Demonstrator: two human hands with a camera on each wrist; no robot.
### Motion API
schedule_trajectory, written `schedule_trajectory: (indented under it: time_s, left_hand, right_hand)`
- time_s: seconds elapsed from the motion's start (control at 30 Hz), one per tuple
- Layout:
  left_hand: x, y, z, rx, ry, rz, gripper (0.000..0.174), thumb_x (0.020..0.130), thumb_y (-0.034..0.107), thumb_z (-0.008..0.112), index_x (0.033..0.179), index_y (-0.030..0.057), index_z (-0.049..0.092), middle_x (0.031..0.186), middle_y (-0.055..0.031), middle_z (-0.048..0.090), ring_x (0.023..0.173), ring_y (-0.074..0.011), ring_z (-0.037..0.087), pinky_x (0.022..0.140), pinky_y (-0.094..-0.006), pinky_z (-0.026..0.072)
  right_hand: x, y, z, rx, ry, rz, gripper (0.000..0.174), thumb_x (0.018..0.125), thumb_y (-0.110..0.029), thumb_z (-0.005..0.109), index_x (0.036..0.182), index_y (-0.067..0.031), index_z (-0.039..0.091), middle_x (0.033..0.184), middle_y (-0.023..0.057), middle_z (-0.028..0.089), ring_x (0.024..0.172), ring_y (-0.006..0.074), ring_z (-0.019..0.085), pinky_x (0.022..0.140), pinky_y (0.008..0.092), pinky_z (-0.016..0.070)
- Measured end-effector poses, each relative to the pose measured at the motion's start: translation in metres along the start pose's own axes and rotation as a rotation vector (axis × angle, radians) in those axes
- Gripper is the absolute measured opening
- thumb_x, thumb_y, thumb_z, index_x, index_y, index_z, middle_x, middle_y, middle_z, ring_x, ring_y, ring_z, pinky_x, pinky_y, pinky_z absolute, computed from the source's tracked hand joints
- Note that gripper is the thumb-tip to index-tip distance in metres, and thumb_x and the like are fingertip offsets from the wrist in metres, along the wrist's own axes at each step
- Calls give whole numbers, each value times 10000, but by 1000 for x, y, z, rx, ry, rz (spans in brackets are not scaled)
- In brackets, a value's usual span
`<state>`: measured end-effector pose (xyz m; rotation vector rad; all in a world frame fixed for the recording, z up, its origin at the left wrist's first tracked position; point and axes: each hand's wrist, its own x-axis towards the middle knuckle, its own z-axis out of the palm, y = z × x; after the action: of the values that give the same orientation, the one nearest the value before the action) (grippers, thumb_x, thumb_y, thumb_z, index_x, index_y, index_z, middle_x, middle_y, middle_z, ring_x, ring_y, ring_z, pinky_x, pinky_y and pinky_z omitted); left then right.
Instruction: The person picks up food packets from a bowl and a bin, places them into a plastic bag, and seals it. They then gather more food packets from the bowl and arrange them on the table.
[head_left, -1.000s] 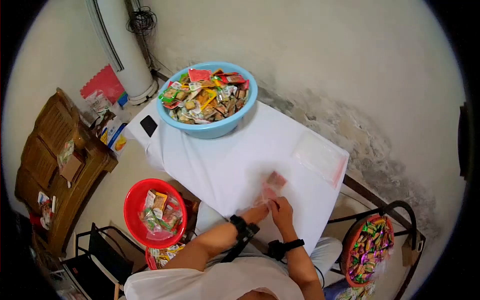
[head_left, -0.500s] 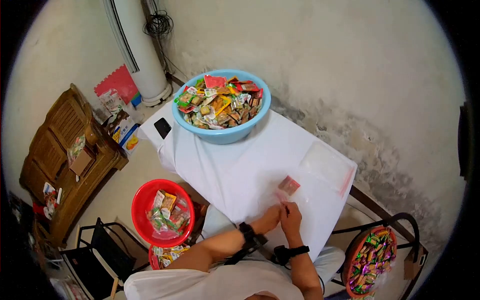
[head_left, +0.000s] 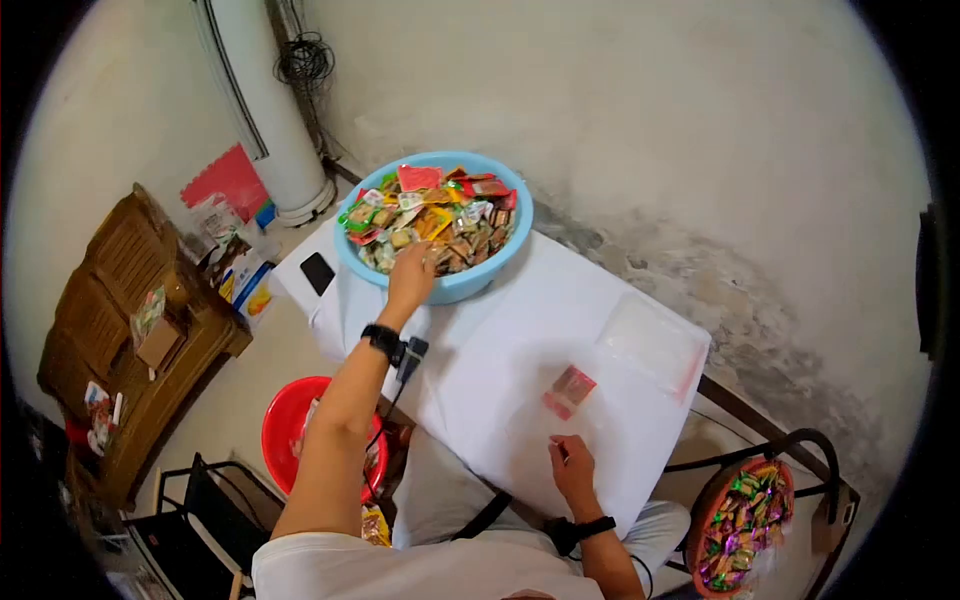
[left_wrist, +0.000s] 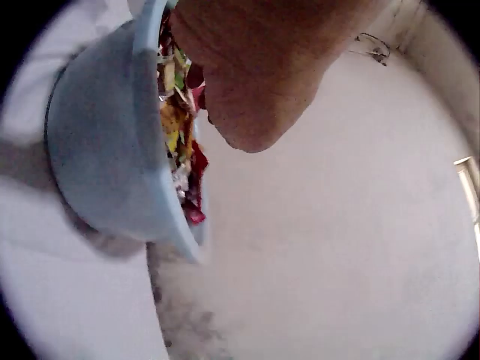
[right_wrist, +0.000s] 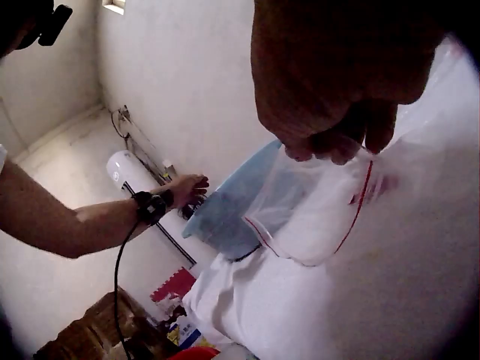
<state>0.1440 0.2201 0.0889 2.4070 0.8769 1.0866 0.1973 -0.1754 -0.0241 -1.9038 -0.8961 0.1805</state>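
Observation:
My left hand (head_left: 411, 275) reaches over the near rim of a light-blue basin (head_left: 460, 287) heaped with small wrapped snack packets (head_left: 440, 215). Its fingers, loosely bent, touch the packets there. In the left wrist view the back of the left hand (left_wrist: 259, 67) hides its fingertips. Over the white table my right hand (head_left: 573, 468) pinches the edge of a clear zip bag (right_wrist: 304, 251) with a red seal line, its mouth spread in the right wrist view. A red-and-brown packet (head_left: 570, 391) shows at the bag's far end.
Flat clear bags (head_left: 655, 345) lie at the table's right end, and a black phone (head_left: 317, 272) at its left. A red basin (head_left: 283, 440) stands low at left, partly behind my left arm. A basket of shiny wrapped sweets (head_left: 742, 525) stands at right.
My left hand has left the bag beside the right hand and moved forward and left to the blue basin. The right hand stays at the table with the bag, slightly lower.

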Motion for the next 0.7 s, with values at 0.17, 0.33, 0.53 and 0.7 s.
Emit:
schedule_trajectory:
  time_s: [0.17,0.33,0.53,0.7]
  left_hand:
    - [46,-107,80,426,-453,25,429,900,386,370,1135,97,583,1333,-169,392,1241,-356,339,970,-585,251]
    - [53,-55,52,806,-542,-133,410,861,347,424,1191,142,555,1392,-119,316,1303,-339,231,985,-667,57]
    - [55,-75,34,759,-266,81,287,782,182,517,1044,110,611,1217,-71,502,1250,-288,329,954,-690,120]
    - [54,-65,-6,445,-62,160,225,795,107,533,1003,89,617,1057,-86,597,1060,-246,526,981,-638,142]
  right_hand:
    - [-3,-4,-5,-51,-59,32,112,806,-105,604,905,-54,618,809,126,587,672,269,586,589,329,470]
    - [-2,-3,-10,-68,-33,3,114,811,-100,595,911,-50,616,806,123,585,680,273,584,590,345,473]
    - [-1,-12,-13,-27,-40,66,133,794,-62,615,923,-33,608,788,119,582,656,217,572,596,286,460]
    - [-5,3,-4,37,-31,35,110,808,-86,610,904,-34,622,798,103,599,663,193,576,607,286,464]
